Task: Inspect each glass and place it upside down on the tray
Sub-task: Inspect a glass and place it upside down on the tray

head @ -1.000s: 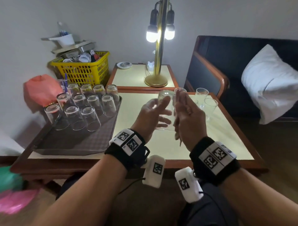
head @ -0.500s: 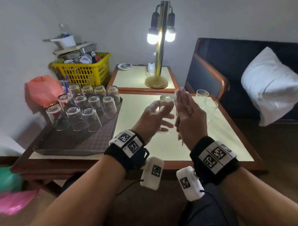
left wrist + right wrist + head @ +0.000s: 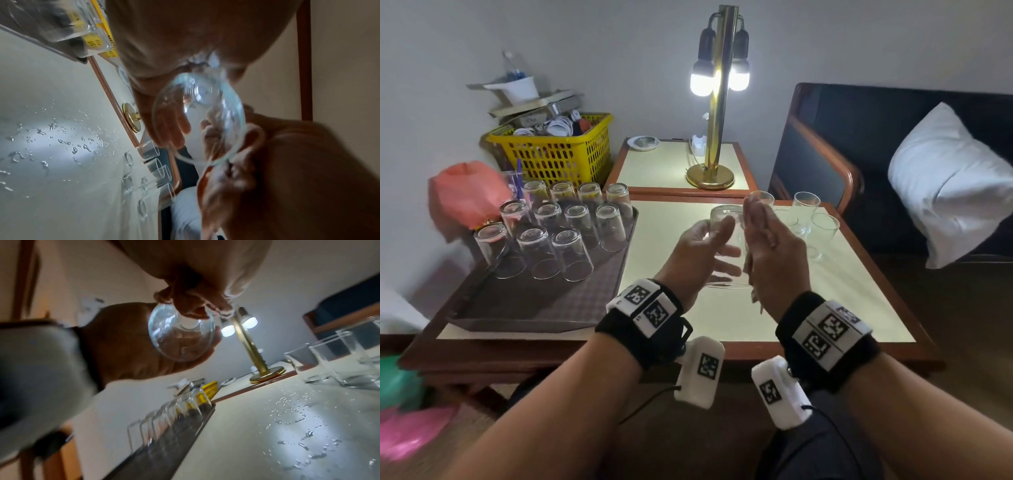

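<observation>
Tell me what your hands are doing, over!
Both hands, left hand, right hand, hold one glass above the table. Inverted glasses fill the tray's far end. Nothing blocking.

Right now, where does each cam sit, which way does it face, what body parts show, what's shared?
Head: on the head, facing forward and down at table, tray, lamp; shows both forearms, left hand, right hand.
Left wrist: looks along the left hand into the glass; right hand beyond.
Right wrist: low, looks up along its fingers at the glass; left hand behind.
Shared: glass, lamp, wet table.
</observation>
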Demonstrator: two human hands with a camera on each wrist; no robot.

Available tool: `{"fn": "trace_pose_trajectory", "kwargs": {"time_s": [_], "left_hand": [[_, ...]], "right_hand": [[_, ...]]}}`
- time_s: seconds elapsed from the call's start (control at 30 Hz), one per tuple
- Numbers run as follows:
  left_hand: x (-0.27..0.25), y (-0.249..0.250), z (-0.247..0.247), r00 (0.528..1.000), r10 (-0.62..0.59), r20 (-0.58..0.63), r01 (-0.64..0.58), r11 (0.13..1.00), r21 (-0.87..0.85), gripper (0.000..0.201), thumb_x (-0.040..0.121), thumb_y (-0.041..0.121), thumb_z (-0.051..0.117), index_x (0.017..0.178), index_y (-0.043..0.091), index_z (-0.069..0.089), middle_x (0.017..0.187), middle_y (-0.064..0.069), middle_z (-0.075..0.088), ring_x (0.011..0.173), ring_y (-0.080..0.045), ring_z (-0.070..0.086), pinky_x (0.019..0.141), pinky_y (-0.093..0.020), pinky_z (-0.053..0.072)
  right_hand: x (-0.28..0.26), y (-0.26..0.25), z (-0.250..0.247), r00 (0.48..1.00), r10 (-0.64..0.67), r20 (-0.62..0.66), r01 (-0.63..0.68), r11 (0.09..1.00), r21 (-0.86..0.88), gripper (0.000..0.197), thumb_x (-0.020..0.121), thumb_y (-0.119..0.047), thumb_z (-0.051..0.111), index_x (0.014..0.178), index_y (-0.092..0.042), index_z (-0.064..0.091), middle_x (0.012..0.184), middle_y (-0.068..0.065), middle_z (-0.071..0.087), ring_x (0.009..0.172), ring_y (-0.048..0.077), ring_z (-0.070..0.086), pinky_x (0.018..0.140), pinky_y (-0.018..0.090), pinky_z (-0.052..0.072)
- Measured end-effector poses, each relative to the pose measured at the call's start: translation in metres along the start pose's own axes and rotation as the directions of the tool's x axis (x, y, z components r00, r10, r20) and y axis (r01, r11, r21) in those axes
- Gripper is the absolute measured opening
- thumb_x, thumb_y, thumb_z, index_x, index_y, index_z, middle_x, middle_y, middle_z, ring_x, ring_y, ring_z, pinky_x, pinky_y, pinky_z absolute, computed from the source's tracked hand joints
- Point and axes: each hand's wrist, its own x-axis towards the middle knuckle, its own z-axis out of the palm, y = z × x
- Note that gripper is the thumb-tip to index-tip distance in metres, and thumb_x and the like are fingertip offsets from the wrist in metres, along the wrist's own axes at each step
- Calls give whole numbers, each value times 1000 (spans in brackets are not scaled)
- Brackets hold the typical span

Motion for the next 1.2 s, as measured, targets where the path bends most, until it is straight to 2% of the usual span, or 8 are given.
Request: {"fn": "trace_pose_trajectory", "kwargs": {"time_s": [0.17, 0.23, 0.33, 0.4, 0.57, 0.7, 0.83, 1.2], "left_hand": [[0, 3, -6, 993, 28, -116, -40, 994, -104, 49, 101, 68, 40, 115, 27, 61, 111, -12, 73, 92, -29, 73, 73, -38, 56], [-3, 1, -5, 1000, 3, -7, -4, 999, -38, 51, 100, 65, 47, 122, 21, 60, 113, -16, 72, 91, -33, 73, 78, -44, 58], [1, 2, -5, 985, 72, -157, -84, 994, -69, 65, 81, 72, 61, 119, 19, 62, 105, -11, 73, 79, -25, 70, 73, -42, 56], [1, 3, -7, 986, 53, -160, -74, 989, -126, 64, 87, 78, 52, 117, 23, 61, 112, -14, 72, 91, -27, 71, 80, -46, 58], [-2, -1, -9, 998, 42, -48, -43, 999, -23, 60, 80, 65, 66, 119, 20, 58, 103, -12, 68, 79, -21, 67, 73, -37, 55], [-3, 3, -12, 999, -34, -36, 29, 992, -121, 52, 99, 70, 45, 119, 23, 57, 118, -20, 69, 101, -33, 70, 93, -52, 57], [-2, 5, -16, 998, 33, -59, -38, 996, -79, 53, 84, 63, 66, 116, 21, 60, 101, -11, 71, 78, -22, 68, 71, -39, 54], [-1, 15, -25, 995, 28, -94, -38, 994, -107, 49, 98, 68, 47, 115, 24, 59, 110, -15, 74, 93, -27, 73, 80, -45, 57]], "right_hand": [[-15, 5, 12, 991, -94, 97, 98, 994, -40, 48, 104, -31, 53, 151, -30, 44, 103, -16, 61, 78, 1, 53, 73, 21, 54], [-1, 5, 7, 999, -25, 44, 27, 999, -35, 52, 100, -43, 51, 150, -30, 46, 85, -23, 52, 71, -4, 47, 66, 16, 48], [-7, 1, 9, 997, -45, 64, 46, 999, -28, 50, 103, -35, 51, 152, -27, 44, 89, -16, 67, 53, -2, 51, 50, 16, 48], [-17, 0, 14, 989, -89, 120, 93, 995, -31, 49, 104, -27, 54, 152, -29, 43, 106, -16, 70, 57, -3, 56, 52, 18, 51], [-1, 3, 8, 999, -23, 29, 23, 1000, -15, 51, 100, -42, 51, 150, -31, 46, 81, -17, 57, 56, -3, 47, 52, 17, 46], [-8, 6, 14, 995, -68, 73, 71, 997, -36, 45, 104, -30, 52, 149, -27, 48, 89, -12, 66, 60, -4, 53, 52, 13, 48], [-2, -2, 13, 999, -32, 41, 33, 999, -16, 52, 100, -45, 47, 148, -26, 50, 68, -18, 59, 55, -3, 47, 49, 16, 45], [-15, -9, 26, 987, -107, 119, 115, 991, -67, 47, 105, -24, 52, 151, -28, 44, 103, -4, 71, 65, -3, 62, 53, 17, 54]]}}
